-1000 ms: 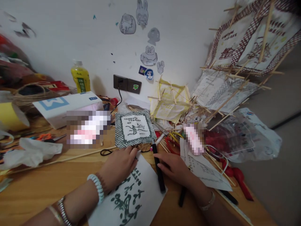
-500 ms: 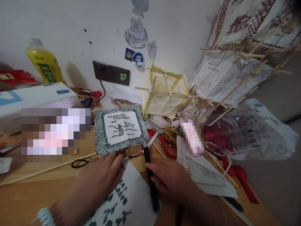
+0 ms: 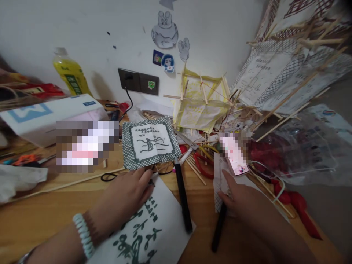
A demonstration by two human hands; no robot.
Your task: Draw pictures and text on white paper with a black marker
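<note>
My left hand (image 3: 132,189) lies flat with fingers stretched over the upper left edge of a white sheet (image 3: 165,216), which bears dark green brush-like drawings. A black marker (image 3: 183,198) rests on the right part of that sheet, touched by neither hand. My right hand (image 3: 238,196) is open, index finger and thumb apart, over a drawn paper (image 3: 217,174) and just below a phone (image 3: 235,156) with a lit screen. Beside its thumb lies a second black pen (image 3: 219,229), its upper end by the hand. Beyond my left fingertips is a green-bordered picture (image 3: 151,143).
Scissors (image 3: 189,141) lie among thin sticks behind the marker. A yellow paper-and-stick frame (image 3: 202,115) stands at the back, with larger ones (image 3: 272,73) at right. A white box (image 3: 49,113), a yellow drink bottle (image 3: 71,75) and a plastic bag (image 3: 297,146) surround the work area.
My right hand has let go of the black marker, which stays on the sheet, and has moved right toward the phone. My left hand stays on the sheet. The view has shifted slightly.
</note>
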